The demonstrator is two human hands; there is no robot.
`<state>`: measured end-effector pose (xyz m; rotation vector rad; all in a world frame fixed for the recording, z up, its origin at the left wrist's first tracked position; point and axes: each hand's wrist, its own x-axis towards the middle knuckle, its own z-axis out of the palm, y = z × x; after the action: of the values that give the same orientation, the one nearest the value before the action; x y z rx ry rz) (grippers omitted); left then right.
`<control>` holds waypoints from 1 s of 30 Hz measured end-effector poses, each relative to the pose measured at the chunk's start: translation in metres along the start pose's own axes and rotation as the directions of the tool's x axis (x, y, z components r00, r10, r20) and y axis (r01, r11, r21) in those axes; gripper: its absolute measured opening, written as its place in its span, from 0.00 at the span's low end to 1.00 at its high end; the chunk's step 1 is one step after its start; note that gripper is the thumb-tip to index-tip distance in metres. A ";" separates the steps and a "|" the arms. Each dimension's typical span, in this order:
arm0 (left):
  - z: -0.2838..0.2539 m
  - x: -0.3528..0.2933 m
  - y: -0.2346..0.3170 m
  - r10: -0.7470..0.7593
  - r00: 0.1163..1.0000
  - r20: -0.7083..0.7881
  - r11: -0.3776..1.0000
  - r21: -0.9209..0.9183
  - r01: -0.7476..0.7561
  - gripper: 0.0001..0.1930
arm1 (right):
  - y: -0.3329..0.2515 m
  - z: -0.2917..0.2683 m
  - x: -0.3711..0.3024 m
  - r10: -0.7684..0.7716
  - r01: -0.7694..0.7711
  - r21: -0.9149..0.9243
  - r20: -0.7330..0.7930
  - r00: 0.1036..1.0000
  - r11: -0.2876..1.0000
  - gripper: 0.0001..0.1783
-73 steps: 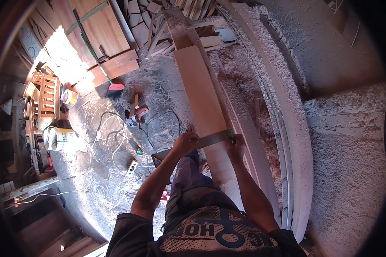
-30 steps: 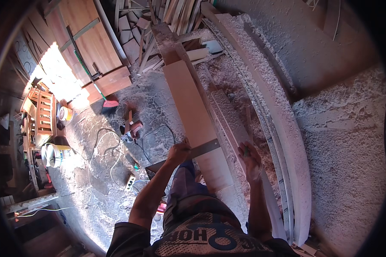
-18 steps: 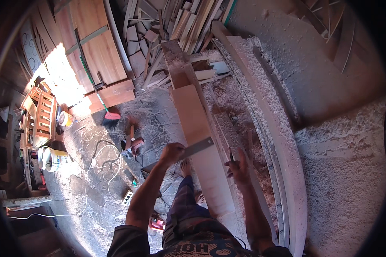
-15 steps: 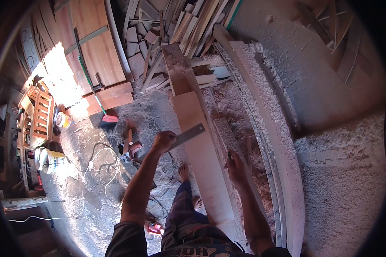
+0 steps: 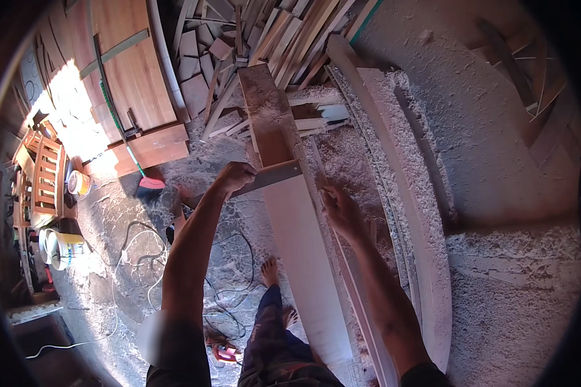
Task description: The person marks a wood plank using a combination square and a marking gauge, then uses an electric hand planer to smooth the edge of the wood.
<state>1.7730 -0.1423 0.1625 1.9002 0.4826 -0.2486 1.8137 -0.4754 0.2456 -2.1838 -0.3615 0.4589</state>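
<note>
My left hand [image 5: 237, 177] is closed on a flat grey steel ruler [image 5: 274, 175] with a hole near its tip. The ruler lies across the far end of a pale wooden board [image 5: 303, 258], where the board meets a hollow wooden beam [image 5: 265, 97] beneath it. My right hand [image 5: 342, 211] is at the board's right edge, close to the ruler's tip, its fingers pinched together. It held a thin, dark, pencil-like stick a moment earlier; the fingers now mostly hide it. My bare foot [image 5: 270, 271] stands left of the board.
Curved timbers [image 5: 400, 161] covered in shavings run along the right. Offcuts [image 5: 290, 45] are heaped at the far side. Cables [image 5: 232, 245] loop over the dusty floor at left, near a broom [image 5: 150, 184], buckets [image 5: 64, 250] and a slatted wooden piece [image 5: 47, 174].
The ruler has moved away from me along the board to its far end and turned more squarely across it. My right hand has moved farther up and left, along the board's edge.
</note>
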 end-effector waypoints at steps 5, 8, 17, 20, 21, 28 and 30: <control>-0.004 0.007 -0.003 0.007 1.000 0.016 1.000 0.016 -0.007 0.11 | 0.004 0.013 0.058 -0.264 0.243 -0.236 -0.065 0.962 0.941 0.12; -0.005 0.010 -0.004 0.022 0.999 0.027 0.999 0.047 -0.024 0.11 | -0.004 0.025 0.078 -0.204 0.178 -0.298 -0.057 0.977 0.938 0.11; -0.005 0.010 -0.005 0.040 0.999 0.020 0.996 0.076 -0.041 0.12 | -0.020 0.043 0.108 -0.062 0.064 -0.457 0.019 0.998 0.887 0.11; -0.005 0.007 -0.002 0.038 0.999 0.022 0.997 0.073 -0.039 0.11 | -0.023 0.046 0.112 -0.039 0.055 -0.468 0.043 0.998 0.882 0.11; -0.005 0.006 0.000 0.032 0.999 0.025 0.997 0.073 -0.034 0.11 | -0.024 0.047 0.112 -0.036 0.053 -0.480 0.044 0.998 0.876 0.11; -0.006 0.011 -0.007 0.034 0.999 0.028 0.995 0.097 -0.036 0.12 | -0.028 0.048 0.119 -0.071 0.113 -0.582 0.095 0.993 0.805 0.12; -0.006 0.012 -0.010 0.058 0.998 0.028 0.993 0.106 -0.060 0.13 | -0.036 0.047 0.120 -0.049 0.097 -0.588 0.097 0.994 0.803 0.12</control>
<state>1.7793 -0.1311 0.1513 2.0101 0.4024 -0.2637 1.8958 -0.3724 0.2239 -2.7517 -0.7086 0.4240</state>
